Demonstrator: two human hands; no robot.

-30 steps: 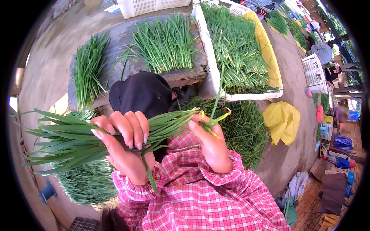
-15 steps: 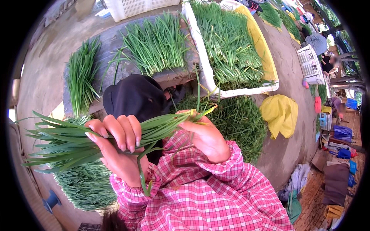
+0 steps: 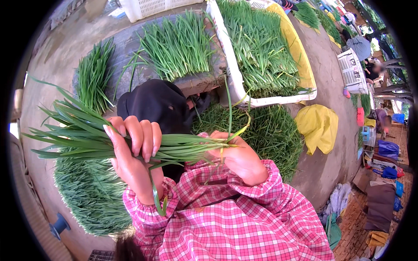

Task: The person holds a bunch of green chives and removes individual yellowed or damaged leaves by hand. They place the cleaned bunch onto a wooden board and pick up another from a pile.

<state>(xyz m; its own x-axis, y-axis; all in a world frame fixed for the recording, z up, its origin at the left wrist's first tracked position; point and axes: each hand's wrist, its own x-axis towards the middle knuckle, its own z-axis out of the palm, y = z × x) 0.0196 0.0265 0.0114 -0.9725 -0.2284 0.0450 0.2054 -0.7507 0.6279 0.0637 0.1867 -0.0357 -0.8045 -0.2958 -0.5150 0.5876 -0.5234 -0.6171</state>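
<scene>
Left hand — fingers curled round leaf bunch

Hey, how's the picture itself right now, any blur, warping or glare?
Head view: black fisheye rim, with the far-right white crate leaning; stalk ends of the bunch of chives smeared near the right hand; light bright on the left hand.

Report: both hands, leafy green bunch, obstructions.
Left bare hand wrapped around long, leafy green bunch. Right bare hand at its narrow end, grip unclear. Loose, flat green blade dangling below; neither hand visibly blocked.
</scene>
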